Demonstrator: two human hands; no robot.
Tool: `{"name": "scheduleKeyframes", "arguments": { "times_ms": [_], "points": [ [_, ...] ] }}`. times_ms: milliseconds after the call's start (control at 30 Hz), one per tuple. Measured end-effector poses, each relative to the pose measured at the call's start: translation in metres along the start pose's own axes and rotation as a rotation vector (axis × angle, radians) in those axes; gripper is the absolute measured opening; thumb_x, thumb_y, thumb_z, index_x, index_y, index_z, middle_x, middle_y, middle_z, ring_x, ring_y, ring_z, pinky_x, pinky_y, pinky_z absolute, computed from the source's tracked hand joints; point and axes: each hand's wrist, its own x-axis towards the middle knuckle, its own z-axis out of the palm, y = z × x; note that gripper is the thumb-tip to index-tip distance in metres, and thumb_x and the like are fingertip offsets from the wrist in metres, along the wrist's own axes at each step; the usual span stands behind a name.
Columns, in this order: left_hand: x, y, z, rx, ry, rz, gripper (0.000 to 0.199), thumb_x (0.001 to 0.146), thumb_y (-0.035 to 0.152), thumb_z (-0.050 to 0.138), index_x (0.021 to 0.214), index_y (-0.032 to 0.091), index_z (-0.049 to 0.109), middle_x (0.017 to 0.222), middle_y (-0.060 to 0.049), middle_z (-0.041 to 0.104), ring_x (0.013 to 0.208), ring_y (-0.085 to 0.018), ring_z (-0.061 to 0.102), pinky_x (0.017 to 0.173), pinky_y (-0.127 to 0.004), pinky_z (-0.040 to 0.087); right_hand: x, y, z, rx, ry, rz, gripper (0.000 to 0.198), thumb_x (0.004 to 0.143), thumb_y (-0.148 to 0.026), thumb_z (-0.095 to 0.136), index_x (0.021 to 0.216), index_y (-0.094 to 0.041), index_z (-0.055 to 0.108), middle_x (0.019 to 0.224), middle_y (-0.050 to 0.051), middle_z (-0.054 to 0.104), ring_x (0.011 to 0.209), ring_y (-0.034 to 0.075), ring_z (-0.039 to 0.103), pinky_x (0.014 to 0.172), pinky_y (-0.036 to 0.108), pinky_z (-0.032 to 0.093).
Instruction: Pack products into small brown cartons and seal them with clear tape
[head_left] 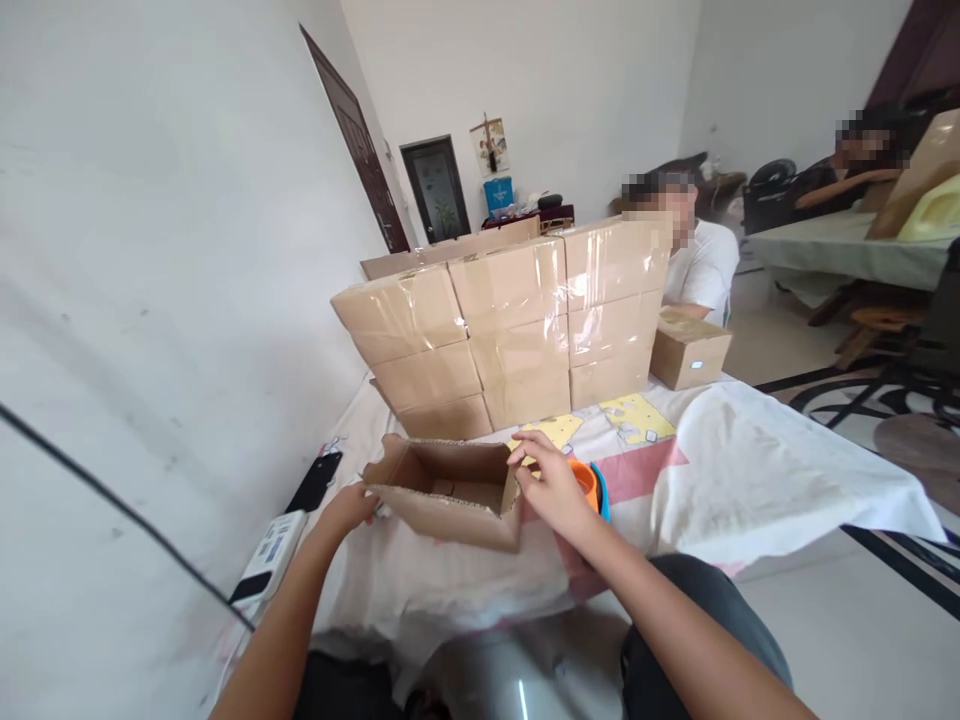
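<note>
An open-topped cardboard box (457,528) with rough, uneven rims stands upright before me on the cloth. A small dark mark or object on its inside floor is too small to name. At its left end is my left hand (351,508), closed on the corner, with some fingertips hidden by the box. My right hand (551,482) is at the right rim, fingers bent and apart, with nothing visible held in them. Partly behind that hand and wrist sit an orange ring-shaped thing (583,482) and a blue one (602,490), perhaps tape rolls.
Taped cardboard boxes (517,330) form a wall across the table. One separate box (688,350) stands at its right, near a person in white (709,265). A power bank-like white device (274,548) and black phone (315,482) lie left. Another person (832,185) sits far right.
</note>
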Motion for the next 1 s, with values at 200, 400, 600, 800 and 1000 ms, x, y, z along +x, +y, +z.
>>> {"name": "scheduleKeyframes", "arguments": {
  "times_ms": [200,400,600,800,1000],
  "points": [
    [-0.014,-0.005,-0.001,0.249,0.054,0.216,0.041,0.073,0.017,0.063,0.113,0.026,0.069,0.135,-0.010,0.064,0.130,-0.032,0.054,0.102,-0.041,0.044,0.002,-0.011,-0.007,-0.140,-0.050,-0.367,0.030,0.086,-0.007,0.039,0.084,-0.023,0.065,0.104,0.004,0.073,0.128,0.027,0.051,0.111,0.056,0.032],
    [0.001,-0.006,0.002,0.357,0.134,0.295,0.062,0.071,0.012,0.065,0.131,0.026,0.061,0.153,-0.013,0.050,0.144,-0.035,0.039,0.114,-0.050,0.033,-0.007,-0.026,-0.004,-0.368,-0.368,-0.500,0.051,0.093,-0.028,0.056,0.144,-0.021,0.051,0.115,0.009,0.074,0.135,0.029,0.048,0.116,0.055,0.022],
    [0.009,-0.018,-0.007,0.309,0.201,0.291,0.046,0.076,0.029,0.069,0.121,0.021,0.064,0.129,-0.014,0.066,0.128,-0.036,0.056,0.111,-0.047,0.038,-0.003,-0.024,0.002,-0.507,-0.589,-0.461,0.021,0.093,-0.032,0.060,0.103,-0.020,0.074,0.082,0.006,0.072,0.102,0.024,0.061,0.108,0.050,0.027],
    [-0.020,-0.001,-0.052,0.060,0.915,0.173,0.055,0.081,0.039,0.066,0.125,0.015,0.044,0.127,-0.021,0.052,0.124,-0.036,0.053,0.100,-0.053,0.047,-0.004,-0.027,-0.001,-0.538,-0.682,-0.515,0.026,0.098,-0.022,0.053,0.077,-0.018,0.068,0.079,0.002,0.068,0.094,0.019,0.057,0.107,0.048,0.024],
    [-0.113,0.087,-0.116,-0.167,1.138,0.711,0.059,0.081,0.038,0.071,0.125,0.027,0.033,0.112,-0.006,0.061,0.100,-0.025,0.066,0.089,-0.046,0.054,-0.017,-0.033,0.003,-0.605,-0.685,-0.581,0.031,0.097,-0.017,0.049,0.072,-0.019,0.067,0.075,0.003,0.065,0.087,0.020,0.053,0.105,0.048,0.024]
  ]
}}
